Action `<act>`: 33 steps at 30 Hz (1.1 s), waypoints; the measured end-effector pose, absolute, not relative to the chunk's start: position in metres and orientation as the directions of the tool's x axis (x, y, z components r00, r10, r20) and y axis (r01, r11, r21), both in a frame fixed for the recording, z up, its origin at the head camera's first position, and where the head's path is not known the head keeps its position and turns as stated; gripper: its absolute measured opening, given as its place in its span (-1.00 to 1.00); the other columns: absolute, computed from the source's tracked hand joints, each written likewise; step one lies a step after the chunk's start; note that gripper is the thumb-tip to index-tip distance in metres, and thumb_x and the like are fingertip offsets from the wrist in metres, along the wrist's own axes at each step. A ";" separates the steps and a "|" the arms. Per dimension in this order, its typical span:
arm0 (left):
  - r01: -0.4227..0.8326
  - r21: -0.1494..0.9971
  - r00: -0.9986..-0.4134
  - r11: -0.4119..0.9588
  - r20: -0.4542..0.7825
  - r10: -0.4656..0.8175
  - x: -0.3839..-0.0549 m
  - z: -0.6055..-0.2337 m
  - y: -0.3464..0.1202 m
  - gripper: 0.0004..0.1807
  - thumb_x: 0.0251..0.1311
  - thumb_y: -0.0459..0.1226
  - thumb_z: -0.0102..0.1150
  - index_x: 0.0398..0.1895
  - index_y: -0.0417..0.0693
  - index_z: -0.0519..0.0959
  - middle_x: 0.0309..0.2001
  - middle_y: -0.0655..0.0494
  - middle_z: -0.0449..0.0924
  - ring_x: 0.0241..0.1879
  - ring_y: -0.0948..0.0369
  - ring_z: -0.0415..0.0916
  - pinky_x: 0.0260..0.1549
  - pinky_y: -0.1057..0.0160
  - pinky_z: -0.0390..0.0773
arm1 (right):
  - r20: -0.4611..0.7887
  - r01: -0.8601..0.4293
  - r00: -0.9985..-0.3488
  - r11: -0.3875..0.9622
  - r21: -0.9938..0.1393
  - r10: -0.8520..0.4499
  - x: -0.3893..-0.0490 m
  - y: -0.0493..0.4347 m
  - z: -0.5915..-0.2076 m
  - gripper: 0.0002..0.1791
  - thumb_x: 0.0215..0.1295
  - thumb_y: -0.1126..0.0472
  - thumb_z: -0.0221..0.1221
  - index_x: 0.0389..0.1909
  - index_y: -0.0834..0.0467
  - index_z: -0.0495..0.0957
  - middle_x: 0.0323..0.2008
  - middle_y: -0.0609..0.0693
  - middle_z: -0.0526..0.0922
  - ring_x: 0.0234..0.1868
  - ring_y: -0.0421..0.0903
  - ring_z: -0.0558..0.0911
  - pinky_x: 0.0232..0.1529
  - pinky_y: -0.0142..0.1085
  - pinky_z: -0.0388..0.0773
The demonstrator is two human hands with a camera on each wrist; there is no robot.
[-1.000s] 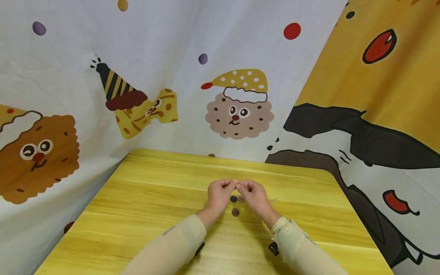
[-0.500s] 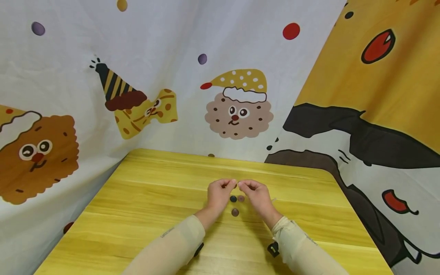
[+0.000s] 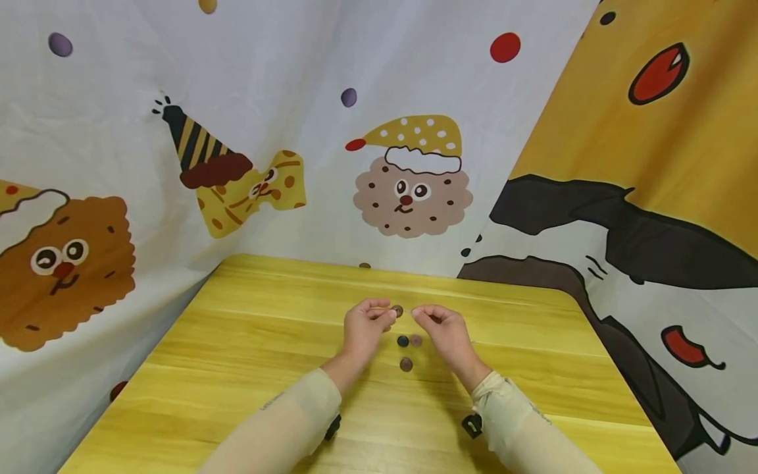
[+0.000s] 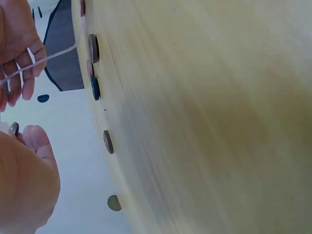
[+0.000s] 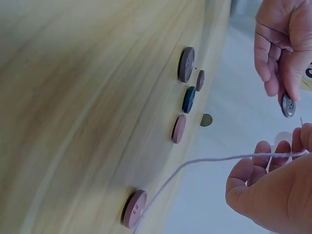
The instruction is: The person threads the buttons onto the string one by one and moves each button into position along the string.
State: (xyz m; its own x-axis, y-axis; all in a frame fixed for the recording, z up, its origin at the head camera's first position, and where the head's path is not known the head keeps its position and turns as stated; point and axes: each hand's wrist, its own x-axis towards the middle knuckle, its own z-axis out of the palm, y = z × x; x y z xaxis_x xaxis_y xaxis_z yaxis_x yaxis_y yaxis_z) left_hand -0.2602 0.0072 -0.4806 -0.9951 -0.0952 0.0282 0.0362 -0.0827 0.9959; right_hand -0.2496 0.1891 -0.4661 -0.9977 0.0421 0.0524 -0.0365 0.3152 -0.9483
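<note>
My left hand (image 3: pixel 362 327) pinches a grey-brown button (image 5: pixel 288 105) with holes between thumb and fingertip. Facing it across a small gap, my right hand (image 3: pixel 443 329) pinches a pale lilac cord (image 5: pixel 209 159), whose thin tip pokes up past the fingers in the right wrist view. From there the cord runs under the palm and down to a large pink button (image 5: pixel 134 209) on the table, overlapping its edge in this view. Below both hands lie a dark blue button (image 3: pixel 403 341), a smaller pink button (image 3: pixel 416 340) and a brown button (image 3: pixel 405 364).
A small brown button (image 5: pixel 200 80) also lies near the dark blue one. The wood-grain table (image 3: pixel 266 342) reaches back to a printed cloth (image 3: pixel 320 59) with cartoon figures, which hangs behind and along both sides.
My hands were together at the fingertips and have parted. The left hand has moved left and turned, bringing its button into plain sight. My right hand has hardly moved.
</note>
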 end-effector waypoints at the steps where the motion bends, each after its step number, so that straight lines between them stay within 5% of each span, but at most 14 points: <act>1: 0.032 0.995 -0.995 -0.099 0.023 -0.093 -0.260 -0.481 0.007 -0.78 0.31 -0.42 0.44 -0.01 -0.23 0.73 -0.16 -0.14 0.86 -0.28 0.22 0.79 -0.24 0.29 0.78 | 0.053 -0.038 -0.998 0.314 -0.949 0.040 -0.250 0.189 -0.465 -0.69 0.50 0.00 0.35 0.00 0.15 0.81 0.05 0.04 0.80 -0.02 -0.19 0.67 0.04 -0.36 0.61; 13: -0.025 0.986 -0.994 -0.163 -0.042 -0.100 -0.257 -0.476 0.004 -0.78 0.29 -0.44 0.46 -0.02 -0.25 0.72 -0.15 -0.13 0.85 -0.28 0.26 0.78 -0.25 0.30 0.75 | 0.072 -0.057 -0.997 0.308 -0.950 0.039 -0.250 0.183 -0.468 -0.77 0.44 0.06 0.41 -0.11 0.15 0.82 -0.03 0.03 0.79 -0.15 -0.22 0.64 -0.17 -0.40 0.61; 33: 0.003 0.991 -0.996 -0.130 -0.008 -0.084 -0.254 -0.481 0.008 -0.79 0.25 -0.38 0.51 -0.08 -0.20 0.73 -0.15 -0.09 0.86 -0.18 0.22 0.80 -0.10 0.33 0.75 | 0.088 -0.049 -0.992 0.351 -0.935 0.095 -0.249 0.178 -0.473 -0.76 0.46 0.02 0.39 -0.11 0.10 0.84 0.06 0.06 0.78 -0.11 -0.18 0.66 -0.22 -0.39 0.61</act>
State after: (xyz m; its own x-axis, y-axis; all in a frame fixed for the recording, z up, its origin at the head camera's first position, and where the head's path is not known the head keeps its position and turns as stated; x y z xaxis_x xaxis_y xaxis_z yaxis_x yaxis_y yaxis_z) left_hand -0.2540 0.0080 -0.4807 -0.9964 -0.0838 -0.0085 0.0025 -0.1304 0.9915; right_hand -0.2491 0.1776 -0.4727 -0.9916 0.0953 0.0878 -0.0491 0.3508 -0.9352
